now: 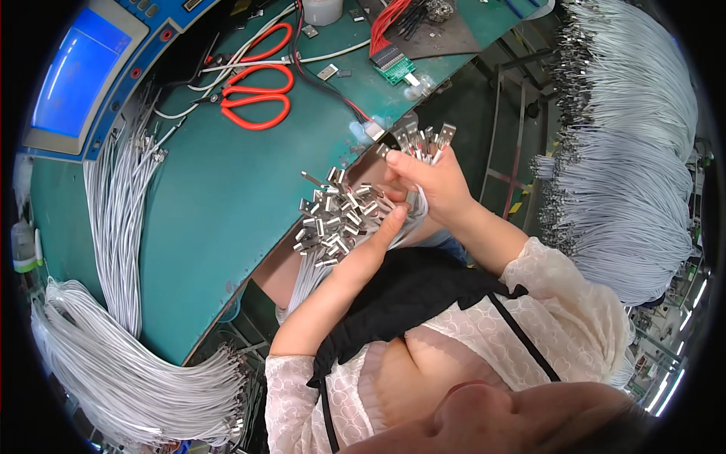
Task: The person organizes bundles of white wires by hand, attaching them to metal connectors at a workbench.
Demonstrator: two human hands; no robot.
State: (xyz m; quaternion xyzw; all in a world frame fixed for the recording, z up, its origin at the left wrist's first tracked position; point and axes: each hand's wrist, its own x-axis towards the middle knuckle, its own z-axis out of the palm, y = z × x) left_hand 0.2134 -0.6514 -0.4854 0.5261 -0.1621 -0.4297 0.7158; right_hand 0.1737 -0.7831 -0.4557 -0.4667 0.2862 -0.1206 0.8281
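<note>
Over my lap, just off the table's front edge, my left hand is closed around a thick bunch of white USB cables. Their bare metal plugs fan out to the left, and the cable tails hang below. Part of that hand's fingers is hidden by the bunch. To its right, my right hand grips a smaller bunch of USB cables, plugs pointing up, thumb across them. The cables of this bunch bend down between both hands.
On the green table lie red-handled scissors, a green circuit board with red wires and a socket on a lead. A blue-screened device stands far left. Cable bundles lie left; a large cable pile is at right.
</note>
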